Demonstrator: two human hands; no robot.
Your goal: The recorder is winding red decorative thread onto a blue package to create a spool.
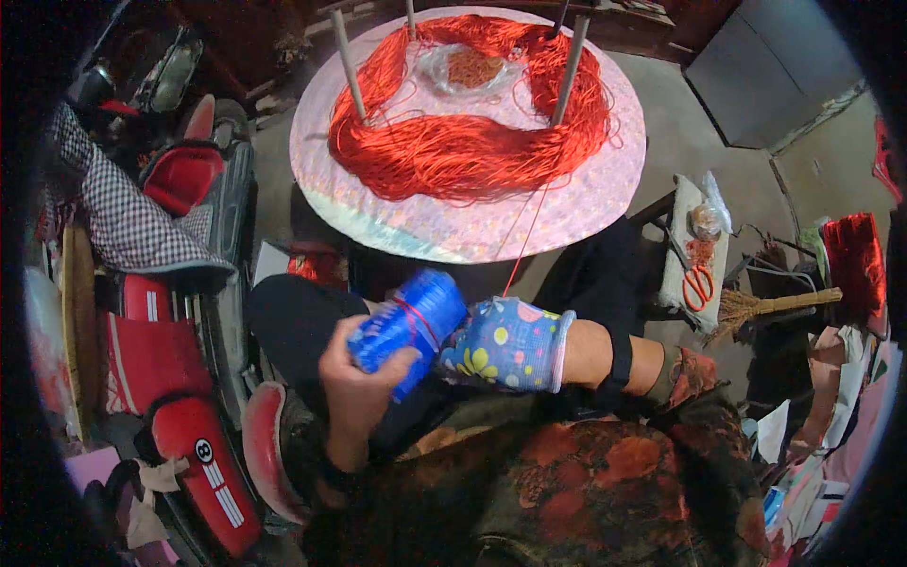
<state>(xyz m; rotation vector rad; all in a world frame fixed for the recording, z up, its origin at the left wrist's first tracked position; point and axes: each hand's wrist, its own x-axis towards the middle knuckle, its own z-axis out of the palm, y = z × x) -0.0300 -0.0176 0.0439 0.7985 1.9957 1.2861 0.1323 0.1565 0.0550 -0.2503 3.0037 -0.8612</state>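
My left hand (364, 378) is wrapped around a blue cylinder (416, 317), smooth and shiny like plastic or tape, held tilted over my lap. A turn of red cord crosses its middle. Close against its right side is my right hand (505, 345), in a blue glove patterned with flowers and dots. Its fingers look curled, though the cylinder and glove partly hide them. A taut strand of red cord (521, 255) runs down from the table to the top of this glove. The strand comes from a big ring-shaped hank of red cord (444, 156).
The round table (378, 222) has a pale pink patterned cover. Upright rods (348, 66) stand inside the hank, near a clear bag (472, 68). At right, a bench (678, 246) carries orange-handled scissors (699, 286), beside a straw broom (775, 304). A red ride-on vehicle (203, 463) crowds the left.
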